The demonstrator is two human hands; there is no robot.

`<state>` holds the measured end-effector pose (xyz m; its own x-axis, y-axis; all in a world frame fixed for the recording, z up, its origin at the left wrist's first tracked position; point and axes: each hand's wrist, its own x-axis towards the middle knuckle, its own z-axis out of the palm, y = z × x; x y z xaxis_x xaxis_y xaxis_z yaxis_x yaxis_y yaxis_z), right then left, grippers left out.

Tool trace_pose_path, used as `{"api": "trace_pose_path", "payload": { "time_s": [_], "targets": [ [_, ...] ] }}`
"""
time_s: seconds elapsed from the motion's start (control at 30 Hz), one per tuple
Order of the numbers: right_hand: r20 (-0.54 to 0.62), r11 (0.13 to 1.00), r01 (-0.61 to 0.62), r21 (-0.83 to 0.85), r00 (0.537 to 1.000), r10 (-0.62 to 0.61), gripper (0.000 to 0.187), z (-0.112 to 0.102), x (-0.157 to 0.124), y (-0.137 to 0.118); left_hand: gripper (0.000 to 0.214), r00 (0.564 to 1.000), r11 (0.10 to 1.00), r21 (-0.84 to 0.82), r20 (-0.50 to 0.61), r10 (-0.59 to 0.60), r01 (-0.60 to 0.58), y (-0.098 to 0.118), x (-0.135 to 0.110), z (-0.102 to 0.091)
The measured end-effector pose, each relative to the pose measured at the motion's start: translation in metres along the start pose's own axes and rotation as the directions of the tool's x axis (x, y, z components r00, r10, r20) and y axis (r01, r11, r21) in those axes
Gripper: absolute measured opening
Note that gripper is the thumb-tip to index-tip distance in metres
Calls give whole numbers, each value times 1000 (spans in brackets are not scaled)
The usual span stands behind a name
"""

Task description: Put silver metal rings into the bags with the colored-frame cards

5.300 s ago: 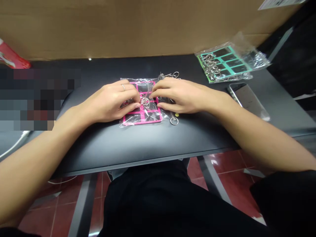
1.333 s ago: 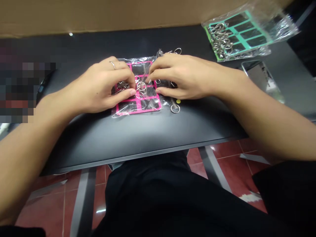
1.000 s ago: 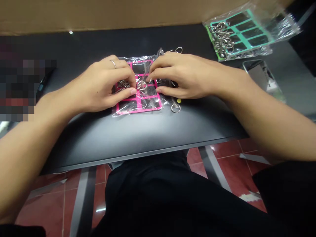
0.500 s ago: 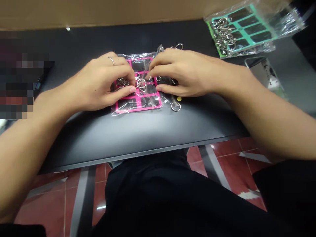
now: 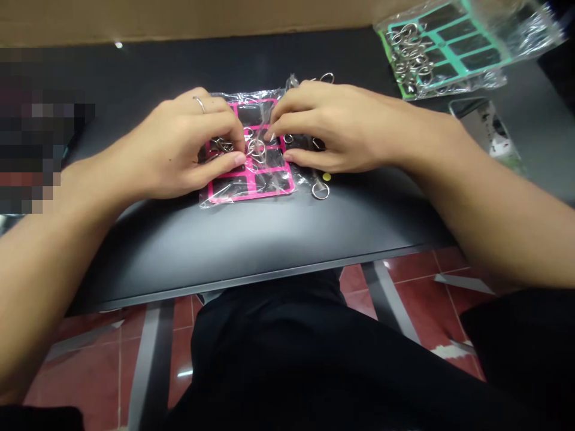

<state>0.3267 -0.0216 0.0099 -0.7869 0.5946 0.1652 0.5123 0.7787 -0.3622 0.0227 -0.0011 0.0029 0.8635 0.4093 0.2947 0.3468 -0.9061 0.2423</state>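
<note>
Metal rings lie in a tangled group on the middle of a pink card, and this card sits inside a clear plastic bag, flat on the dark tabletop in front of the person. Both hands are curved over the bag, and they are not spread. The left hand, which wears a thin finger ring, comes from the left side, and its thumb and fingers close toward the rings. The right hand comes from the right side, and its fingertips reach the same group, so the two hands are very near each other but not pressed together. I cannot tell exactly which ring they pinch, because the fingers and the plastic hide it. Just past the right edge of the bag, a single ring lies beside a small yellow dot. Farther back on the right is a second bag with a green card and many rings, and near it lies a phone. A cardboard box stands behind the tabletop.
</note>
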Motion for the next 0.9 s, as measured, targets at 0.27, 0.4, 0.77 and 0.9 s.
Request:
{"api": "trace_pose_path", "payload": {
  "time_s": [0.27,0.4,0.77,0.9],
  "targets": [
    [-46,997,9,75,999,-5,32,1,1,3,28,997,991,-113,5,-73,73,2,-1,-1],
    [-7,998,50,-33,999,-50,38,3,-1,4,26,999,998,-54,31,-35,36,1,-2,-2],
    [-12,974,169,-152,985,-173,38,6,1,5,19,1000,1000,-19,-3,22,-22,-3,-8,0],
    [-12,972,171,-160,984,-175,39,7,1,5,17,999,999,15,-22,40,-40,-3,-10,-1]
  ]
}}
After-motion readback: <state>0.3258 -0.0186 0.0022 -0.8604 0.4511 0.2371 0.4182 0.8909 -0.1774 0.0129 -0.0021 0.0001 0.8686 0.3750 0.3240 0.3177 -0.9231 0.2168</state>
